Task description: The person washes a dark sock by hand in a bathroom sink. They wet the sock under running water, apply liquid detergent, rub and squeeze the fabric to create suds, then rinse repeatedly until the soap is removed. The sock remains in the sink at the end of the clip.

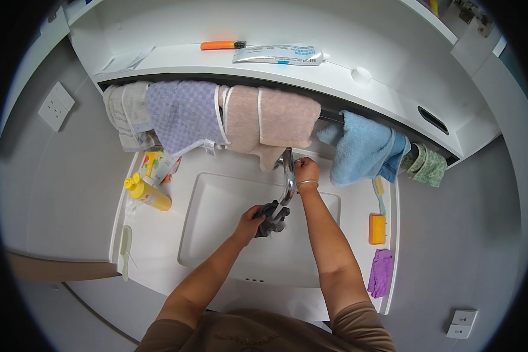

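Observation:
A bunched dark grey cloth (271, 219) is gripped in my left hand (250, 225), held over the white sink (217, 234). Water runs from the chrome tap (289, 179) onto this cloth. My right hand (307, 171), with a bracelet at its wrist, is closed at the tap's right side, by its handle. The fingers largely hide the handle.
Several towels, including a blue towel (364, 146), hang behind the sink. A yellow bottle (148, 192) and a pale comb (125, 249) are left. A brush (379, 196), an orange-yellow sponge (377, 229) and a purple cloth (381, 273) lie right. Above, a shelf holds a tube (278, 54).

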{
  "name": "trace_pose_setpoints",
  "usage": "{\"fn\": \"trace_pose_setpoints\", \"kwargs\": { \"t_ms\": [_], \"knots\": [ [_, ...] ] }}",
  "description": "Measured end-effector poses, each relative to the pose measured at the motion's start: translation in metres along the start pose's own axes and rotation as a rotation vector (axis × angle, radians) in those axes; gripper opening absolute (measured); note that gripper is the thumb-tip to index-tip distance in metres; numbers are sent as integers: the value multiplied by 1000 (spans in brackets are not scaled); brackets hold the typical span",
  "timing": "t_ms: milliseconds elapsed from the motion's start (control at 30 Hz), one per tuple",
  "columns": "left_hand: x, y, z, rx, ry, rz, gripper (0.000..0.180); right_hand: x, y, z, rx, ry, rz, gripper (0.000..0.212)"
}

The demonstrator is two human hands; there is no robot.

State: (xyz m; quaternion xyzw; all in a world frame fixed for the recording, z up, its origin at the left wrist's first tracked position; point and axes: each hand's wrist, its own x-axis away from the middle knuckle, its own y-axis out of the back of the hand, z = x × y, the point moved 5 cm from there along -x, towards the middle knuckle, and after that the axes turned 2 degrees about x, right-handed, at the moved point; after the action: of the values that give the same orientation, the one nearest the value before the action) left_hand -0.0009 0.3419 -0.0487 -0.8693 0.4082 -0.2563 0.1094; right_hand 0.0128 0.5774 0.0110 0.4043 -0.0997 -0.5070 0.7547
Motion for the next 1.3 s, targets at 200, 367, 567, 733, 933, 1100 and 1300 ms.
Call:
{"fn": "trace_pose_setpoints", "kwargs": {
  "t_ms": [200, 367, 567, 733, 933, 1100, 1300],
  "knots": [
    [-4, -1, 2, -16, 14, 33, 32, 3, 4, 4, -32, 64, -12, 21],
    [-2, -2, 1, 257, 56, 16, 34, 44, 3, -9, -238, -138, 177, 60],
    [-9, 5, 11, 589, 118, 17, 30, 146, -27, -53, -885, -682, 548, 73],
    [-4, 12, 13, 552, 112, 84, 31, 49, -19, -31, -621, -261, 218, 64],
    [2, -3, 5, 458, 189, -12, 32, -10, -23, -10, -343, -105, 281, 40],
    [0, 3, 0, 524, 195, 91, 32, -7, -20, -1, -233, -62, 251, 25],
    [4, -2, -4, 549, 212, 98, 32, -10, -21, -2, -115, 2, 226, 26]
  ]
}}
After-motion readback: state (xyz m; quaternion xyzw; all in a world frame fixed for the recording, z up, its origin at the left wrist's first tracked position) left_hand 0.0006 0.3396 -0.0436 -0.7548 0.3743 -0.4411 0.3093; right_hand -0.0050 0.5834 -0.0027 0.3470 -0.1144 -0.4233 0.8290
